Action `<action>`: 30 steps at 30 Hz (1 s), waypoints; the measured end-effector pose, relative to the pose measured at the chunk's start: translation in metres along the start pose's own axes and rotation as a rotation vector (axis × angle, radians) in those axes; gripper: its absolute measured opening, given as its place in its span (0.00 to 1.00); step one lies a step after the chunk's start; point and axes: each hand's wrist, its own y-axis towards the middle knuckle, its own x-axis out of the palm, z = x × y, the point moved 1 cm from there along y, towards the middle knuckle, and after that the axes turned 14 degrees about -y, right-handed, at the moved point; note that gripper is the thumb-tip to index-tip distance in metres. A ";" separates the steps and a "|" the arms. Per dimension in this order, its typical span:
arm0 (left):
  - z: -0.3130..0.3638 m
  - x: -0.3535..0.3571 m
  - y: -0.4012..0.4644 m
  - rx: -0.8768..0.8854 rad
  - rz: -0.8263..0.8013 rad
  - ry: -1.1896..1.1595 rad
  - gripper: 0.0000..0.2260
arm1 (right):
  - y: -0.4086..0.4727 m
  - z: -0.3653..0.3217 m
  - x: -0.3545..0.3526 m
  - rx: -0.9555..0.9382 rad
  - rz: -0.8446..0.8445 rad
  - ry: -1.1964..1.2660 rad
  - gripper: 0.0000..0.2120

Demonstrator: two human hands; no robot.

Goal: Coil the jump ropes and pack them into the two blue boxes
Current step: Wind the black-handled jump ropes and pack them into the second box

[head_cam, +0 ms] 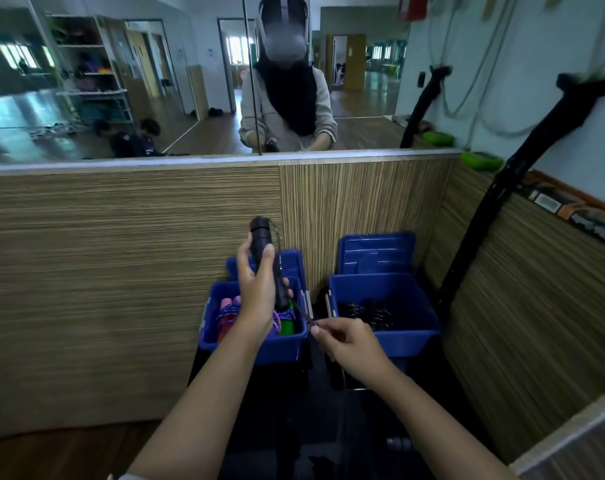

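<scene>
Your left hand point(259, 292) grips the black handles point(268, 261) upright over the left box point(252, 344); your right hand point(346, 341) pinches the cord point(302, 311) taut, probably to wind it.

Left arm: bare forearm reaching forward and up from lower left. Left hand point(257, 289): raised, back toward the camera, fingers and thumb curled in a closed grip around what it holds upright. Right arm: bare forearm entering from lower right. Right hand point(346, 339): lower, thumb and forefinger pinched together, remaining fingers curled.
</scene>
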 end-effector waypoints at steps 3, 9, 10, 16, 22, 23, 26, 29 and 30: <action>0.008 -0.006 0.007 0.054 0.023 0.041 0.13 | -0.002 -0.003 -0.003 -0.028 -0.081 -0.141 0.12; 0.035 -0.011 0.020 0.216 0.105 0.142 0.12 | -0.006 -0.014 -0.016 -0.076 -0.117 -0.313 0.11; 0.041 -0.016 0.026 0.239 0.144 0.156 0.14 | -0.008 -0.011 -0.018 -0.079 -0.142 -0.315 0.11; 0.041 -0.056 0.042 0.398 -0.131 0.713 0.20 | -0.017 0.002 -0.049 -0.195 -0.072 -0.434 0.08; 0.025 -0.056 0.001 0.369 -0.852 1.271 0.18 | -0.005 -0.028 -0.092 -0.491 -0.012 -0.598 0.07; 0.023 -0.054 -0.006 0.373 -0.952 1.373 0.20 | -0.001 -0.034 -0.097 -0.531 -0.017 -0.601 0.07; 0.026 -0.043 -0.032 0.412 -1.098 1.329 0.22 | 0.013 -0.045 -0.108 -0.554 -0.058 -0.539 0.08; 0.036 -0.038 -0.048 0.379 -1.053 1.074 0.19 | 0.031 -0.042 -0.115 -0.430 -0.164 -0.360 0.08; 0.040 -0.037 -0.050 0.402 -1.057 1.059 0.20 | 0.036 -0.041 -0.113 -0.405 -0.205 -0.297 0.07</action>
